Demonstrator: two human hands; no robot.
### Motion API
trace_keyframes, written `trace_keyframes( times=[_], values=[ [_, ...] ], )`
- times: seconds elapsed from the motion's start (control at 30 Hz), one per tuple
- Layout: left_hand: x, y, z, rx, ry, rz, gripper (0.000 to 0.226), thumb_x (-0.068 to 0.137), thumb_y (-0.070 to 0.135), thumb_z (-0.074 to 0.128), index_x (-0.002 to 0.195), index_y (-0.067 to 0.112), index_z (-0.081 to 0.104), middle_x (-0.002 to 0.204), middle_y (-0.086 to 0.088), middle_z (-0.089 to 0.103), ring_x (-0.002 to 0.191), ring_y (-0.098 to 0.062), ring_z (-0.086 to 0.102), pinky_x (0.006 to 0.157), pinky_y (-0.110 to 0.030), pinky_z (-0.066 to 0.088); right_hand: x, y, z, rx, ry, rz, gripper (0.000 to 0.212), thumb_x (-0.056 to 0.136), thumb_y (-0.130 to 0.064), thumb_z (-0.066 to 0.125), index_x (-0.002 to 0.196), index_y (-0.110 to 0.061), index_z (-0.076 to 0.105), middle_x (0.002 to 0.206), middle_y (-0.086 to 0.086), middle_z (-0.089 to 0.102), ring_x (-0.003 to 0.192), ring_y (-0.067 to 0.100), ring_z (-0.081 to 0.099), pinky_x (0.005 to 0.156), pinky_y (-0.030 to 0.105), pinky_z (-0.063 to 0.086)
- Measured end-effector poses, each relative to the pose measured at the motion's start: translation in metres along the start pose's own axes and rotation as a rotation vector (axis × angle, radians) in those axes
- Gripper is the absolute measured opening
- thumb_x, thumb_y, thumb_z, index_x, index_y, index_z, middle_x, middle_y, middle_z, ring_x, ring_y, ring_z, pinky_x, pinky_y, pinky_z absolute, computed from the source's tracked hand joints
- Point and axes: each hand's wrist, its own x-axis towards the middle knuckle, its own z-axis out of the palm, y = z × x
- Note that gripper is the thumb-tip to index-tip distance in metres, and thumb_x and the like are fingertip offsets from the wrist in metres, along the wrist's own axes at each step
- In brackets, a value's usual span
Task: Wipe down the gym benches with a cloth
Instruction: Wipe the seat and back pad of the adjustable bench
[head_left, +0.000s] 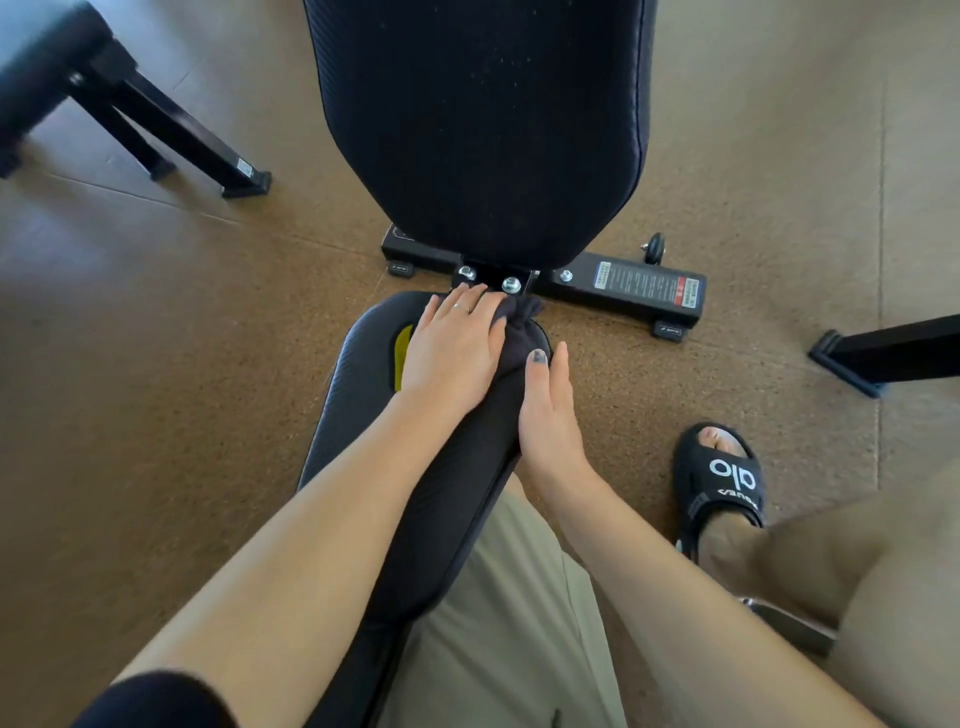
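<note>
A black gym bench lies in front of me, its backrest pad (478, 119) at the top and its seat pad (363, 364) running down between my arms. A dark cloth (522, 325) is bunched at the far end of the seat, by the bolted hinge. My left hand (452, 348) lies flat on the cloth with straight fingers, pressing it onto the pad. My right hand (550, 415) rests on the seat's right edge, thumb on top beside the cloth and fingers straight along the side.
A second black bench (47, 67) with angled legs stands at the upper left. The bench's floor bar (623, 286) crosses under the backrest. A black frame foot (852, 358) juts in from the right. My sandalled foot (722, 483) is on the brown floor.
</note>
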Motion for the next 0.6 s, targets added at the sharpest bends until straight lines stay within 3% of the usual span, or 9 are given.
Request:
trace_keyframes(
  times=[0.1, 0.2, 0.3, 0.37, 0.43, 0.5, 0.6],
  values=[
    [-0.003, 0.008, -0.010, -0.061, 0.023, -0.025, 0.040, 0.111, 0.031, 0.035, 0.146, 0.019, 0.050, 0.152, -0.004, 0.053, 0.145, -0.023, 0.043, 0.122, -0.041, 0.029, -0.007, -0.014, -0.012, -0.067, -0.023, 0.021, 0.061, 0.109, -0.053, 0.021, 0.165, -0.031, 0.007, 0.171, -0.008, 0.015, 0.157, 0.017, 0.016, 0.122, 0.035, 0.015],
    [-0.035, 0.013, -0.024, -0.221, 0.056, -0.095, 0.039, 0.111, 0.036, 0.037, 0.141, 0.019, 0.054, 0.138, -0.004, 0.063, 0.126, -0.025, 0.059, 0.103, -0.041, 0.047, -0.015, -0.041, -0.025, -0.077, 0.020, -0.061, 0.058, 0.110, -0.051, 0.020, 0.164, -0.033, 0.013, 0.171, -0.010, 0.018, 0.157, 0.015, 0.016, 0.123, 0.034, 0.013],
    [-0.052, 0.016, -0.039, -0.607, 0.091, -0.265, 0.037, 0.110, 0.042, 0.037, 0.137, 0.024, 0.056, 0.118, 0.013, 0.062, 0.114, -0.015, 0.061, 0.100, -0.035, 0.049, -0.013, -0.077, -0.036, -0.040, 0.101, -0.154, 0.057, 0.110, -0.052, 0.019, 0.164, -0.036, 0.012, 0.171, -0.011, 0.016, 0.157, 0.015, 0.015, 0.124, 0.036, 0.013],
    [-0.045, 0.017, -0.049, -0.998, 0.155, -0.495, 0.041, 0.110, 0.044, 0.035, 0.144, 0.028, 0.051, 0.125, 0.018, 0.057, 0.121, -0.008, 0.054, 0.108, -0.029, 0.040, -0.005, -0.099, -0.041, -0.025, 0.151, -0.252, 0.056, 0.110, -0.051, 0.019, 0.164, -0.037, 0.008, 0.171, -0.013, 0.012, 0.158, 0.014, 0.012, 0.124, 0.036, 0.011],
    [-0.036, 0.021, -0.061, -1.301, 0.251, -0.674, 0.047, 0.108, 0.050, 0.035, 0.150, 0.031, 0.045, 0.143, 0.012, 0.057, 0.132, -0.014, 0.053, 0.116, -0.039, 0.039, 0.006, -0.119, -0.047, -0.021, 0.174, -0.371, 0.056, 0.111, -0.050, 0.019, 0.164, -0.037, 0.005, 0.172, -0.014, 0.008, 0.158, 0.013, 0.009, 0.124, 0.036, 0.009],
    [-0.026, 0.029, -0.076, -1.457, 0.393, -0.709, 0.050, 0.107, 0.052, 0.036, 0.152, 0.033, 0.043, 0.146, 0.008, 0.057, 0.134, -0.017, 0.054, 0.116, -0.044, 0.042, 0.015, -0.136, -0.053, -0.043, 0.188, -0.469, 0.056, 0.111, -0.050, 0.019, 0.163, -0.037, 0.003, 0.172, -0.013, 0.006, 0.158, 0.012, 0.007, 0.125, 0.038, 0.007],
    [-0.010, 0.056, -0.113, -1.494, 0.580, -0.621, 0.047, 0.109, 0.047, 0.035, 0.153, 0.032, 0.041, 0.146, 0.012, 0.054, 0.134, -0.012, 0.053, 0.117, -0.036, 0.041, 0.034, -0.162, -0.062, -0.051, 0.193, -0.603, 0.057, 0.111, -0.049, 0.018, 0.164, -0.036, 0.000, 0.172, -0.012, 0.004, 0.159, 0.013, 0.005, 0.125, 0.038, 0.007]
  ],
)
